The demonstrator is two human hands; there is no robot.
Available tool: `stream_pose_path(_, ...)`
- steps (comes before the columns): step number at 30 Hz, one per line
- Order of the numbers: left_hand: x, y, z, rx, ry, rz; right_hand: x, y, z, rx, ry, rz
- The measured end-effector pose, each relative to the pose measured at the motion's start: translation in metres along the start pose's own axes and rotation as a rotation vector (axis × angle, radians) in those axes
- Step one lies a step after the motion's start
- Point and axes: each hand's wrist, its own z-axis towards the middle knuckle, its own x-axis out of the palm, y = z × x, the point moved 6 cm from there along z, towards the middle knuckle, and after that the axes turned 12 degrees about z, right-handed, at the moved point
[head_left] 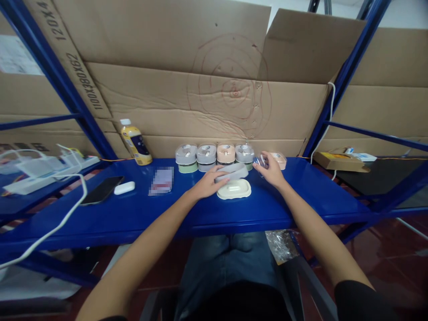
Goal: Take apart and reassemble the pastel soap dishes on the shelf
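- Showing the left hand [210, 186] laid over the near end of a grey plastic piece [234, 172], fingers close together and slightly curled; the thumb is hidden, so a firm grip cannot be confirmed.
- Right hand [270, 170]: thumb and forefinger pressed together, pinching a small clear piece [258, 161], its exact form too small to tell.
- Grey plastic piece: long axis running roughly left to right, tilted, with its far end rising toward the right hand, just above a cream oval dish [234, 191].
- Cream oval dish: flat on the blue tabletop [100, 227], long axis also left to right, between the two hands.
- Handling, as judged: the grey plastic piece looks light, stiff and smooth, so it is best held by its long edges. The cream oval dish probably lifts easily by its rim. The small clear piece looks slippery and easily dropped, suiting a fingertip pinch.
- Nearby: a peach plastic piece [279, 160] just beyond the right hand, and a row of four lidded containers [206, 156] against a cardboard sheet [167, 98].
- Farther left: a yellow bottle [135, 146], a blurred packet [161, 181], a white case [124, 187], a phone [102, 190] and a power strip [50, 176].
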Motion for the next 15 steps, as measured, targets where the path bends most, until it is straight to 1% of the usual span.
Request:
stream_pose_path(4,-0.019,0.009,-0.001,-0.118,-0.180,0.029,-0.005,0.000,0.003,-0.017,-0.018,-0.002)
stream_pose_path(5,-0.021,0.008,-0.002,-0.122,-0.194,0.043,-0.005,0.000,0.003,-0.020,-0.019,-0.006)
stream_pose_path(6,-0.021,0.005,-0.002,-0.108,-0.184,0.058,-0.005,0.000,0.003,-0.021,-0.020,-0.007)
stream_pose_path(7,-0.019,0.001,-0.003,-0.080,-0.151,0.074,-0.005,0.000,0.003,-0.021,-0.017,-0.006)
stream_pose_path(10,-0.005,-0.014,-0.005,0.020,0.016,0.105,-0.003,0.003,0.001,-0.024,0.031,0.035)
stream_pose_path(12,0.005,-0.022,-0.007,0.059,0.108,0.119,0.003,0.009,-0.002,-0.036,0.135,0.115)
stream_pose_path(15,0.014,-0.024,-0.008,0.067,0.154,0.114,0.016,0.022,-0.010,-0.068,0.371,0.250)
